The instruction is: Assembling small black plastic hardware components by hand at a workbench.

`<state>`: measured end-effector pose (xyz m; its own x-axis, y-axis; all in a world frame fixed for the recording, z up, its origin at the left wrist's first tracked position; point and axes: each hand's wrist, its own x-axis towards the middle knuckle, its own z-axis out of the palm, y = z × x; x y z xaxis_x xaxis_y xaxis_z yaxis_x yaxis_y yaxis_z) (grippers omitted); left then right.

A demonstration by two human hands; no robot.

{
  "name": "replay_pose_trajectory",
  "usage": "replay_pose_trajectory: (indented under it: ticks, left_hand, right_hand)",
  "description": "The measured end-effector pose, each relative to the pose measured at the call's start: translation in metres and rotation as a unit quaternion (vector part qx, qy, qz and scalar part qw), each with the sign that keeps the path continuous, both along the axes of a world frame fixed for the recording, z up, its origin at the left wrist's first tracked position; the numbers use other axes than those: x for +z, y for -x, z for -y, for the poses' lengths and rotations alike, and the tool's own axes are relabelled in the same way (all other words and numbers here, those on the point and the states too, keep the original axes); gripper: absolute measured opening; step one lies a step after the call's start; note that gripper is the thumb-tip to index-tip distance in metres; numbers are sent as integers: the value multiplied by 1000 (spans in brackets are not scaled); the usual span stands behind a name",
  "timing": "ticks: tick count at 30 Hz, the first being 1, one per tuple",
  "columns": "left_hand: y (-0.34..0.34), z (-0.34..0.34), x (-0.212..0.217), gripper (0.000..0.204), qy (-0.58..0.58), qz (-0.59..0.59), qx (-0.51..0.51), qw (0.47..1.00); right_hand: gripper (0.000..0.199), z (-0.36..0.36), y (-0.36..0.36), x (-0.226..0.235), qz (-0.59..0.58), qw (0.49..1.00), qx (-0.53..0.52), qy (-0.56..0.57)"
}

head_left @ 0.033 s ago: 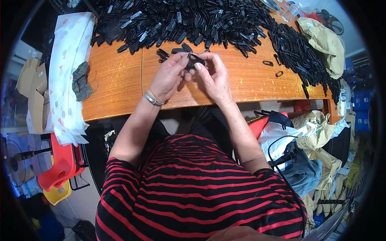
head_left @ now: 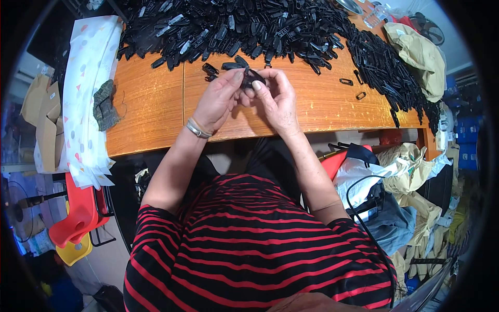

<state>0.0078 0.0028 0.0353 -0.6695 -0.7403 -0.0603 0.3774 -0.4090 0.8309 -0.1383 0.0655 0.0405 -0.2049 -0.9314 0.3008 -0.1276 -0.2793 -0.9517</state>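
Note:
Just over the near part of the wooden table (head_left: 150,109), both my hands are closed around one small black plastic piece (head_left: 253,78). Its exact kind is partly hidden by the fingers. My left hand (head_left: 218,99) pinches its left end between thumb and fingers. My right hand (head_left: 278,101) grips the right side, with the thumb pressed against its near face. A few loose black plastic parts (head_left: 236,63) lie right behind my fingertips, and another black part (head_left: 210,71) rests beyond my left hand.
A large heap of black plastic parts (head_left: 234,31) covers the back of the table. Small black frames (head_left: 384,73) are piled along the right, with a few loose frames (head_left: 346,81) nearby. A patterned white sheet (head_left: 91,99) and a dark cloth (head_left: 106,106) lie at the left.
The black piece has turned slightly between my fingers, so its opening no longer shows. My left hand has shifted a little; my right hand stays nearly still.

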Motion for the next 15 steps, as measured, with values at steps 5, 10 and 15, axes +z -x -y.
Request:
replay_pose_trajectory:
  ticks: [5,10,15]
  left_hand:
    - [2,-13,2,23,81,-15,16,996]
    - [2,-7,-11,20,321,97,176,926]
    - [0,-11,-3,22,83,25,164,983]
  right_hand:
    - [20,-1,0,-1,152,988,-20,-29]
    - [21,-5,-7,-3,198,977,-13,-80]
    - [19,-11,-7,-3,104,991,-15,-87]
